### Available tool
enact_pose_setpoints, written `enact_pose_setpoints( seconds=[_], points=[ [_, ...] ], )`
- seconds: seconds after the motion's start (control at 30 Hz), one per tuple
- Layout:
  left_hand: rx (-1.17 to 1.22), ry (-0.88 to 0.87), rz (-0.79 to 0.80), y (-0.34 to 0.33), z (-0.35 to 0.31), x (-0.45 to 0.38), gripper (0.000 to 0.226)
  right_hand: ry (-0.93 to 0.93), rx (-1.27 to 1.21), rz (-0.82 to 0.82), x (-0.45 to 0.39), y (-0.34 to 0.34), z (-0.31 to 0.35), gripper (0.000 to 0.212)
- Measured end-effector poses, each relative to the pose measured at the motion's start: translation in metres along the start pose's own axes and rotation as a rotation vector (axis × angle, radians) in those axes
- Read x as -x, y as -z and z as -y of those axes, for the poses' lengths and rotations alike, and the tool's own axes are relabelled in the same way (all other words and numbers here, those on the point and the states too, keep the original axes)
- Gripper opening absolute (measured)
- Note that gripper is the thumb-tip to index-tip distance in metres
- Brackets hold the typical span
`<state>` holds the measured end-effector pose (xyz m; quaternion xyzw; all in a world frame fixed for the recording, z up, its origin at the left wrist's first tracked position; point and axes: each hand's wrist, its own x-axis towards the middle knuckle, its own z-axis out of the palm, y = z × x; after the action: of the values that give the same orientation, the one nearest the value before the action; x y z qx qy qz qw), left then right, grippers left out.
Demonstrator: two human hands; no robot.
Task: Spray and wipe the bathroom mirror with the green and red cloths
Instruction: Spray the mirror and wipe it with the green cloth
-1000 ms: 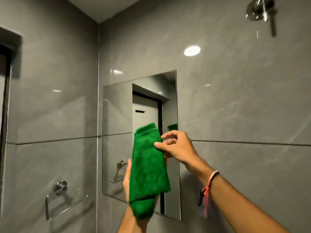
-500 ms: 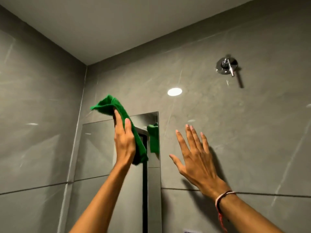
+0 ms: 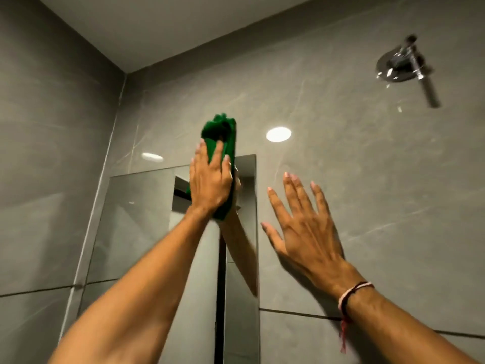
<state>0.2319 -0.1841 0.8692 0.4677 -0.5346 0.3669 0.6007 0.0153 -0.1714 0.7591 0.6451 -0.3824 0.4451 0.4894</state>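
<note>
A rectangular mirror (image 3: 147, 227) is set into the grey tiled wall, near the corner. My left hand (image 3: 210, 182) presses a folded green cloth (image 3: 223, 135) flat against the mirror's top right part, and the cloth sticks up past the mirror's upper edge. The arm's reflection shows in the glass beside it. My right hand (image 3: 301, 227) rests open, fingers spread, on the wall tile just right of the mirror; a red and white thread is tied round its wrist. No red cloth or spray bottle is in view.
A chrome wall fitting (image 3: 401, 67) juts out at the upper right. The left side wall (image 3: 47, 153) meets the mirror wall close to the mirror's left edge. The ceiling (image 3: 170, 24) is just above. A round lamp reflection (image 3: 278, 134) shines on the tile.
My left hand has carried the green cloth from the mirror's upper left across to its top right. The right hand let go of the cloth a second ago and now stays flat on the wall.
</note>
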Motion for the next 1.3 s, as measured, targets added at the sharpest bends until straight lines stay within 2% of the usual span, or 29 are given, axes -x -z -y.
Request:
enact_pose_setpoints(
  seconds=[0.1, 0.2, 0.3, 0.4, 0.47, 0.63, 0.73, 0.83, 0.97, 1.2, 1.3],
  points=[
    [-0.062, 0.232, -0.049, 0.019, 0.074, -0.023, 0.054, -0.016, 0.005, -0.042, -0.004, -0.011, 0.009, 0.074],
    [-0.036, 0.499, -0.118, 0.040, 0.167, -0.002, 0.055, -0.029, 0.032, -0.071, -0.006, -0.015, 0.010, 0.073],
    [0.028, 0.694, -0.164, 0.048, 0.236, 0.060, 0.057, -0.036, 0.045, -0.082, -0.007, -0.015, 0.011, 0.072],
    [0.018, 0.860, -0.159, 0.056, 0.278, 0.158, 0.057, -0.024, 0.039, -0.084, -0.002, -0.013, 0.017, 0.071],
    [0.032, 0.941, -0.163, 0.054, 0.288, 0.227, 0.056, -0.026, 0.026, -0.112, -0.001, -0.012, 0.018, 0.071],
    [0.023, 1.287, -0.182, 0.049, 0.270, 0.404, 0.056, -0.021, -0.004, -0.137, -0.001, -0.012, 0.019, 0.071],
    [0.048, 1.402, -0.181, 0.044, 0.239, 0.452, 0.057, -0.029, -0.020, -0.134, 0.001, -0.014, 0.019, 0.071],
    [0.089, 1.486, -0.190, 0.041, 0.211, 0.459, 0.057, -0.010, -0.037, -0.103, -0.001, -0.007, 0.017, 0.072],
    [0.092, 1.436, -0.243, 0.041, 0.199, 0.419, 0.055, -0.017, -0.044, -0.085, 0.002, -0.001, 0.019, 0.071],
    [0.094, 0.844, -0.262, 0.028, 0.110, 0.202, 0.053, 0.092, 0.026, 0.003, -0.002, 0.003, 0.000, 0.073],
    [0.088, 0.466, -0.167, 0.012, 0.039, 0.145, 0.053, 0.094, 0.059, 0.012, 0.001, 0.005, -0.015, 0.072]
  ],
)
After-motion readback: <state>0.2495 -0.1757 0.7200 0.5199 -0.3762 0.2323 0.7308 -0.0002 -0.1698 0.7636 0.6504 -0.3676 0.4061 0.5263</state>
